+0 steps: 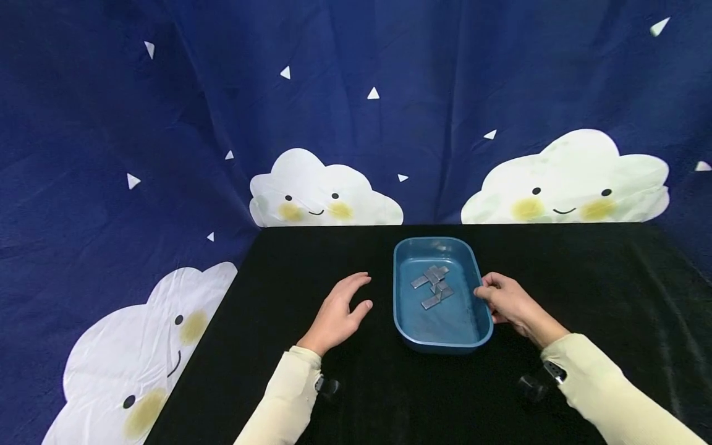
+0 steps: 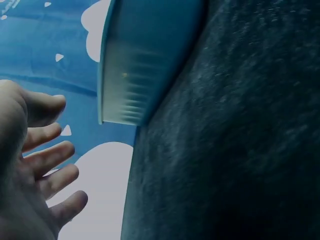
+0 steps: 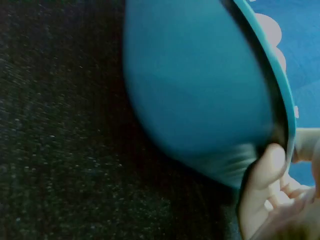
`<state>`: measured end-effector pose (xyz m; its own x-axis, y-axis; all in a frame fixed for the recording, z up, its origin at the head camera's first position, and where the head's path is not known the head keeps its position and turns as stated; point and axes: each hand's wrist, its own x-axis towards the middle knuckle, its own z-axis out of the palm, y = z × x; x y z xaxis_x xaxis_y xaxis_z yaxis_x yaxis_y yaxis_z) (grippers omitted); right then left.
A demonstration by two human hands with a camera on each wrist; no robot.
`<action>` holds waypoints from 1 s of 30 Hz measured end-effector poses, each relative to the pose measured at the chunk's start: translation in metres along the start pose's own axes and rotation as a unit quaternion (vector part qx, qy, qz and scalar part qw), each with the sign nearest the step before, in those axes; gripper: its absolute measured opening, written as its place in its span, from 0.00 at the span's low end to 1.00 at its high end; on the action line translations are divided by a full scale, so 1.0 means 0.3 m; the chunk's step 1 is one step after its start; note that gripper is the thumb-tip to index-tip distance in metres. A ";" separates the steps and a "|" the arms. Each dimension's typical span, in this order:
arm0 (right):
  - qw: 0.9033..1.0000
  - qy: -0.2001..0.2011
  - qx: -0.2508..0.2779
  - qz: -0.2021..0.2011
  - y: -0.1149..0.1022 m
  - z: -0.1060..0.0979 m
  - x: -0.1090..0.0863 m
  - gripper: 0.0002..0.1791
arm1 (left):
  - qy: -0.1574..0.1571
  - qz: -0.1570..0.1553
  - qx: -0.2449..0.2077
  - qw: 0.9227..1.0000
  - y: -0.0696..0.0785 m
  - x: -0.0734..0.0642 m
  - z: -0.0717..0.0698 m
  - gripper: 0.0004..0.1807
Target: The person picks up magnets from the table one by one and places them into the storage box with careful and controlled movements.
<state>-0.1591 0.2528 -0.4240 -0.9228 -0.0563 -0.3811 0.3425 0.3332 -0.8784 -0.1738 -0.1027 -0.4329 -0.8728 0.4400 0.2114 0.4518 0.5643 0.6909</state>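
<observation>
A blue plastic bin (image 1: 408, 334) with rounded corners stands on the black table, its ribbed outer wall (image 2: 132, 85) facing the left wrist camera. Several flat grey rectangular pieces (image 1: 436, 287) overlap in a loose heap on its floor. My right hand (image 1: 506, 303) pinches the bin's right rim, fingers on either side of the wall; in the right wrist view the fingers (image 3: 267, 167) show at the rim. Off to the left of the bin, my left hand (image 1: 336, 312) hovers with fingers spread and holds nothing.
The black-covered table (image 1: 311, 259) reaches back to a dark blue curtain (image 1: 356, 49) printed with white clouds and small triangles. Another cloud (image 1: 139, 358) lies along the left side. Both wrists carry small dark cameras.
</observation>
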 end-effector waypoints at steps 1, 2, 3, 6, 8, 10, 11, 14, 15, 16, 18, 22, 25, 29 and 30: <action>1.000 0.000 0.003 0.001 0.002 -0.002 0.001 0.05 | 0.002 -0.001 0.001 1.000 0.002 -0.002 0.008 0.25; 1.000 -0.002 0.007 0.003 0.004 -0.004 0.002 0.05 | 0.003 -0.002 0.002 1.000 0.003 -0.003 0.015 0.25; 1.000 -0.005 0.010 0.005 0.005 -0.006 0.002 0.05 | 0.002 -0.007 0.003 1.000 0.003 -0.002 0.022 0.25; 1.000 -0.014 0.018 0.008 0.006 -0.009 0.004 0.05 | 0.005 -0.016 -0.004 1.000 0.003 -0.002 0.039 0.24; 0.999 -0.021 0.022 0.007 0.006 -0.009 0.005 0.04 | 0.006 -0.023 -0.005 1.000 0.002 -0.002 0.045 0.24; 0.999 -0.027 0.025 0.005 0.007 -0.009 0.010 0.03 | 0.006 -0.029 -0.010 1.000 0.001 -0.005 0.048 0.24; 0.999 -0.031 0.027 0.004 0.009 -0.009 0.013 0.03 | 0.005 -0.032 -0.011 0.999 0.000 -0.007 0.048 0.25; 0.999 -0.032 0.026 -0.002 0.016 -0.007 0.025 0.04 | 0.002 -0.039 -0.014 0.999 -0.007 -0.013 0.048 0.25; 0.999 -0.030 0.020 -0.005 0.018 -0.004 0.028 0.04 | 0.000 -0.040 -0.013 0.999 -0.010 -0.015 0.047 0.26; 0.999 -0.027 0.015 -0.010 0.020 -0.004 0.030 0.03 | 0.000 -0.042 -0.012 0.999 -0.012 -0.016 0.047 0.26; 1.000 -0.019 0.007 -0.022 0.020 0.001 0.029 0.03 | 0.003 -0.044 -0.008 0.999 -0.015 -0.019 0.046 0.26; 0.999 -0.009 0.007 -0.041 0.014 0.011 0.034 0.02 | 0.011 -0.051 -0.004 0.999 -0.018 -0.025 0.041 0.27; 0.999 -0.007 0.013 -0.051 0.006 0.008 0.044 0.03 | 0.013 -0.053 -0.004 0.998 -0.014 -0.024 0.035 0.27; 0.998 -0.002 0.014 -0.064 -0.005 0.001 0.070 0.05 | 0.015 -0.046 0.007 0.999 -0.008 -0.019 0.031 0.27; 0.998 0.001 0.014 -0.067 -0.008 -0.001 0.080 0.04 | 0.018 -0.046 0.010 0.999 -0.006 -0.018 0.029 0.27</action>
<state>-0.1821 0.2510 -0.4309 -0.9611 -0.0961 -0.2591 0.2209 0.2961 -0.9293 -0.1684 -0.1000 -0.4414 -0.9165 0.3606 0.1734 0.3735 0.6155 0.6940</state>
